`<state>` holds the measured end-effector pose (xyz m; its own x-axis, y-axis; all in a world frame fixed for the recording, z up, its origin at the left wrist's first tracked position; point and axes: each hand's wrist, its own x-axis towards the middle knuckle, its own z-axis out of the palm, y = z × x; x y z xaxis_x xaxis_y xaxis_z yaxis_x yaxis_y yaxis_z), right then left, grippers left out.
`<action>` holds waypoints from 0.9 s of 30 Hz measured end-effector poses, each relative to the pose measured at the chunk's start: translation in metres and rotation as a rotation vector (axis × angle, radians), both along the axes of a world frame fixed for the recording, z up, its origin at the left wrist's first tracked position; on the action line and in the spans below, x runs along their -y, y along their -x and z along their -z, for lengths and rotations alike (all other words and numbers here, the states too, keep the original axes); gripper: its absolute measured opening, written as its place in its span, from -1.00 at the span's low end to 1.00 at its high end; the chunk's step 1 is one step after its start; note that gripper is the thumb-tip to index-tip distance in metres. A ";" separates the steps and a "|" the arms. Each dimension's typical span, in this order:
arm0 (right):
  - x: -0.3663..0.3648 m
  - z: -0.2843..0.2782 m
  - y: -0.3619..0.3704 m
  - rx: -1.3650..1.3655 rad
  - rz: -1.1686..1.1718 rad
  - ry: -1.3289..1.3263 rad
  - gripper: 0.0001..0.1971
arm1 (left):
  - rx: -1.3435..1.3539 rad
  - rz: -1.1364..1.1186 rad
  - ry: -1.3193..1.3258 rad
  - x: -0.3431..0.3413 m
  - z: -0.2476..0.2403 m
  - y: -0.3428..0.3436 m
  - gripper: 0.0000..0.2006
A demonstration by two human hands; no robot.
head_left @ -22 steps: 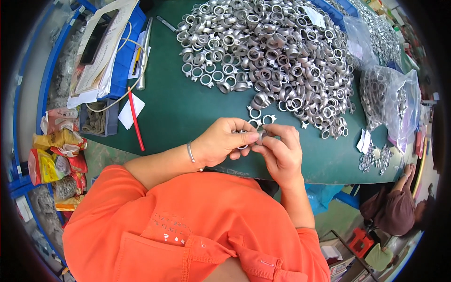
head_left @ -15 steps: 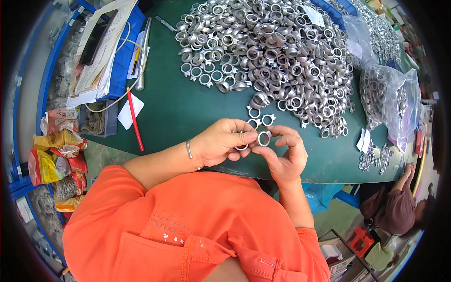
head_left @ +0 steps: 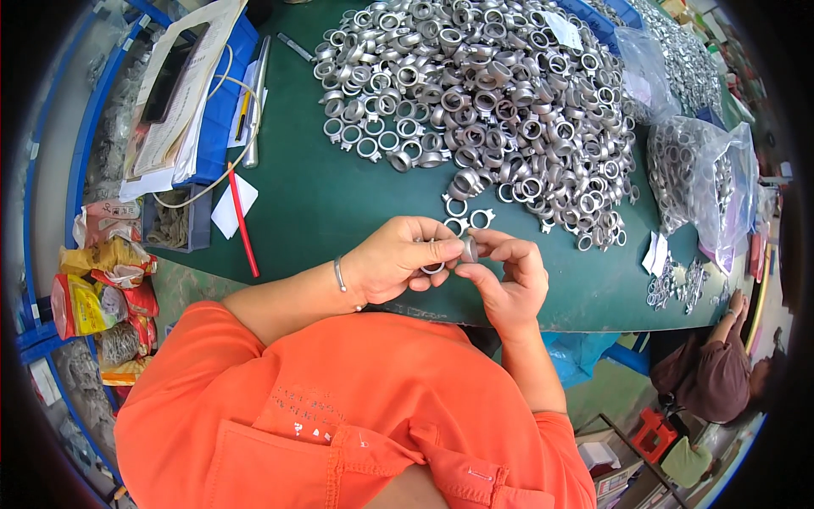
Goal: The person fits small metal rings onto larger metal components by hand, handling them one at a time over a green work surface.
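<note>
Holding one metal ring (head_left: pixel 469 248) nearly edge-on, clamped between thumb and fingers of the right hand (head_left: pixel 517 284), at the thumb tip of the left hand (head_left: pixel 394 259); gripping a second ring (head_left: pixel 433 271) below that thumb; just inside the near edge of the green table (head_left: pixel 322 195), with room toward a red stick (head_left: pixel 242 216); with a clear bag (head_left: pixel 736 195) of rings off right, a bin (head_left: pixel 201 222) of grey pieces off left

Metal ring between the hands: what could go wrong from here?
The ring sits at the finger ends of the right hand, so it might slip. The left hand also holds a second ring, which could drop. Either might get mixed into the pile of rings beyond.
</note>
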<state>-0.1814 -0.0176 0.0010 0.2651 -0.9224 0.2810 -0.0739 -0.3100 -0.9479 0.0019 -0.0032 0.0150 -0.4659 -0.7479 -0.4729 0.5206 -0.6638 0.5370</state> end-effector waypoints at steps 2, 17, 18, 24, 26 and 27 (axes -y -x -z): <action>-0.002 0.002 -0.001 0.024 -0.024 -0.062 -0.65 | 0.006 -0.005 -0.002 0.000 -0.001 -0.001 -0.83; 0.001 0.003 -0.003 0.094 -0.021 0.018 -0.58 | 0.014 -0.006 0.008 0.001 0.001 0.000 -0.85; 0.001 0.003 -0.004 0.098 -0.017 0.013 -0.56 | 0.010 -0.008 0.007 0.001 0.001 0.000 -0.84; 0.000 0.004 -0.003 0.122 0.000 0.005 -0.49 | -0.004 -0.003 -0.008 0.002 0.001 0.000 -0.83; 0.001 0.003 -0.003 0.116 0.007 0.011 -0.48 | 0.009 -0.009 -0.018 0.002 -0.001 0.000 -0.82; 0.000 0.003 -0.003 0.103 0.002 0.028 -0.48 | 0.020 -0.016 -0.027 0.001 -0.002 0.001 -0.82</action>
